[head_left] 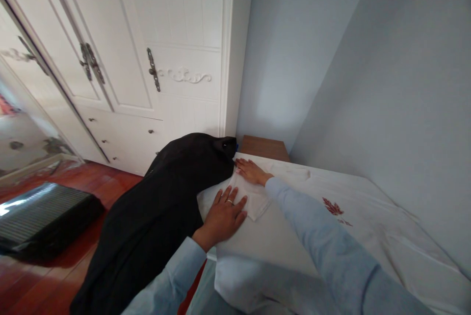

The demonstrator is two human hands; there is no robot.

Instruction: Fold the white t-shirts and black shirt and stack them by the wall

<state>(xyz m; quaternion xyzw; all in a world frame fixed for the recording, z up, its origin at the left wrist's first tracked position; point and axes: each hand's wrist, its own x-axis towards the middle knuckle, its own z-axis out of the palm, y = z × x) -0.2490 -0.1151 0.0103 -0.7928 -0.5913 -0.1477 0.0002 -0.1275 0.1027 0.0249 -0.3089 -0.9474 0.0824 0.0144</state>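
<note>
My left hand (223, 216) lies flat with fingers spread on a folded white cloth (253, 201) at the corner of a bed with a white sheet (368, 226). A ring shows on one finger. My right hand (250, 170) reaches farther, fingers stretched out flat on the same white cloth near its far edge. Both arms wear light blue sleeves. A large black garment (154, 222) is draped over the bed's left side, right beside both hands.
A white wardrobe (147, 60) with metal handles stands at the left. A brown bedside table (263, 147) sits in the corner by the grey wall. A dark ribbed case (40, 217) lies on the red wooden floor. A red leaf print (333, 206) marks the sheet.
</note>
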